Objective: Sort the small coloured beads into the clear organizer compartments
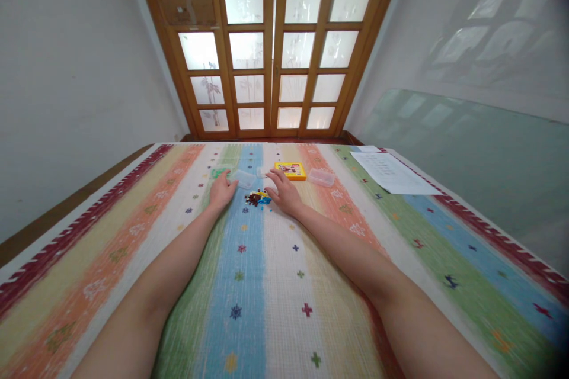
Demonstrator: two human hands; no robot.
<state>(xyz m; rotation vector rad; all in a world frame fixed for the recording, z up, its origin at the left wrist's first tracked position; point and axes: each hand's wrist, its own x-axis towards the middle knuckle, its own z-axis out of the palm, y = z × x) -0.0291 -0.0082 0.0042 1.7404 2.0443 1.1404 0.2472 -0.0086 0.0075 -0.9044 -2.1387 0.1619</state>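
Both my arms stretch far out over a striped, colourful tablecloth (267, 284). My left hand (221, 189) lies with its fingers reaching to a small clear box holding green pieces (219, 172); whether it grips the box is unclear. My right hand (284, 189) rests flat with fingers spread, its fingertips near a small clear box (262, 172). Between the hands lies a little heap of dark, blue and yellow beads (258, 198). Another clear box (244, 179) sits just behind the heap.
A yellow card box (291, 170) and a clear lid or tray (320, 177) lie beyond my right hand. A printed white sheet (393, 173) lies at the far right. Wooden glazed doors (271, 47) stand behind the table, a glass pane (466, 154) leans at right.
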